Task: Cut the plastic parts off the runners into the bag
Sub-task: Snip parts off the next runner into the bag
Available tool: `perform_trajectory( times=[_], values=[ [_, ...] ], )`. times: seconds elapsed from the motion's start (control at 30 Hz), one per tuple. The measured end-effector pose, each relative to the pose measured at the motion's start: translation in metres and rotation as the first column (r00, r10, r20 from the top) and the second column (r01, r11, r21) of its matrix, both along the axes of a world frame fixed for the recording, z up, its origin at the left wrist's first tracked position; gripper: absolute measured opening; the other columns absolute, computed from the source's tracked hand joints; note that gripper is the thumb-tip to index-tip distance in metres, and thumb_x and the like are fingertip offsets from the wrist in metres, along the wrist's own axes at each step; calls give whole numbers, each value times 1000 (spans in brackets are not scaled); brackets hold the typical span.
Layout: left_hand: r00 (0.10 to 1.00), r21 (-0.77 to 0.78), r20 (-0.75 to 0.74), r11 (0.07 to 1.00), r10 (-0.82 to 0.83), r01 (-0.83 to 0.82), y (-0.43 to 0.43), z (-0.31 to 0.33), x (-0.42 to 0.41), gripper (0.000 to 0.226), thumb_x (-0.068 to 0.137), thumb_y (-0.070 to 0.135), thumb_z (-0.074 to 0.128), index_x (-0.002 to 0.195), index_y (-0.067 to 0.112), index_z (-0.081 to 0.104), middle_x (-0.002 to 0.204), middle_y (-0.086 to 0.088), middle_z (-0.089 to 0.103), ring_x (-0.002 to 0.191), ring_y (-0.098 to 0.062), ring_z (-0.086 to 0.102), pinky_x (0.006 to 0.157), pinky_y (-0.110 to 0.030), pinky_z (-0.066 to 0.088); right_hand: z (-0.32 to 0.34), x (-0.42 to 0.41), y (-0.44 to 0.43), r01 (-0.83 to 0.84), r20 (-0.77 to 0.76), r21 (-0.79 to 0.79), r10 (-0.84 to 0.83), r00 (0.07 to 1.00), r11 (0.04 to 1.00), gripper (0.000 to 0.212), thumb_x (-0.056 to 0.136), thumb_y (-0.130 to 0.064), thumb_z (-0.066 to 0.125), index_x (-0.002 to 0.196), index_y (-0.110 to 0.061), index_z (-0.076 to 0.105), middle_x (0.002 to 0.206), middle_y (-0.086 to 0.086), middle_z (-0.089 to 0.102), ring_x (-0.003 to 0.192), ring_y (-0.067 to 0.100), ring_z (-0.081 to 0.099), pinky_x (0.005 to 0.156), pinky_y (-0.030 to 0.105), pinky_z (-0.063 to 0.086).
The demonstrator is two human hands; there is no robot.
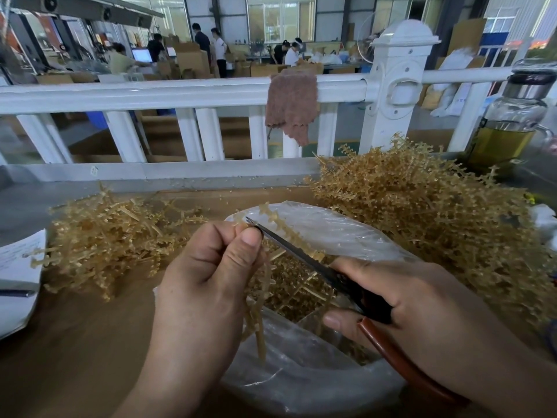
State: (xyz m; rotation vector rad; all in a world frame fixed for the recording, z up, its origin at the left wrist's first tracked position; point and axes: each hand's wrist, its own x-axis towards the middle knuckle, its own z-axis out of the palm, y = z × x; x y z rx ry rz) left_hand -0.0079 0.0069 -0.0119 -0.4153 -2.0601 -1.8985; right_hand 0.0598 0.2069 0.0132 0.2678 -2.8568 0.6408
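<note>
"So, what is the person at the bench (75, 342) holding?"

"The left hand (211, 276) has a closed grip. Its thumb and curled fingers pinch a tan plastic runner (256, 321), with strands hanging below the fist and one poking up above it. The right hand (422, 303) has its grip wrapped round the red-brown handles of a pair of scissors (301, 254). The blades lie close together and point to 11 o'clock, the tip just beside the left thumb."

"And the bag?"

"A clear plastic bag (331, 233) sits on the bench right under both hands, mouth open upward. Small tan cut parts (289, 297) lie inside it."

"What surrounds it?"

"Take the bag as the centre of the dial. A big heap (422, 206) of tan runners lies at 2 o'clock, right against the bag. A flatter heap (105, 236) lies at 10 o'clock, and white paper (15, 267) sits at 9 o'clock by the bench edge. A white railing (150, 92) runs across at 12 o'clock, with a brown cloth (291, 107) draped over its top rail. A glass bottle (509, 125) holding yellowish liquid stands at 2 o'clock, beyond the big heap. Past the railing, people (208, 46) stand among cardboard boxes (193, 60), too far off for detail."
</note>
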Motion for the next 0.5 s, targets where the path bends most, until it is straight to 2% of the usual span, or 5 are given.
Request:
perform_trajectory(
  times=[0.1, 0.23, 0.5],
  values=[
    [1000, 12, 6, 1000, 1, -1, 1, 0, 1, 28, 82, 54, 59, 76, 28, 66, 76, 1, 71, 73, -12, 67, 63, -14, 51, 0, 0, 1, -3, -40, 0, 3, 999, 1000, 56, 75, -76, 44, 120, -44, 52, 73, -21, 61, 68, -2, 60, 54, 19, 47],
    [1000, -22, -26, 1000, 9, -10, 1, 0, 2, 27, 84, 52, 58, 74, 29, 64, 76, 3, 70, 69, -5, 65, 62, -8, 48, -1, 0, 1, -7, -66, -23, 5, 998, 1000, 57, 75, -75, 45, 119, -40, 52, 72, -20, 62, 66, -3, 59, 55, 20, 48],
    [1000, -20, -25, 1000, 7, -7, 1, 0, 2, 26, 88, 50, 59, 75, 28, 65, 75, 1, 70, 67, -4, 64, 62, -8, 47, -1, 0, 1, -17, -111, -31, 13, 994, 999, 55, 77, -71, 48, 115, -33, 57, 66, -18, 60, 64, -3, 58, 60, 18, 46]
  ],
)
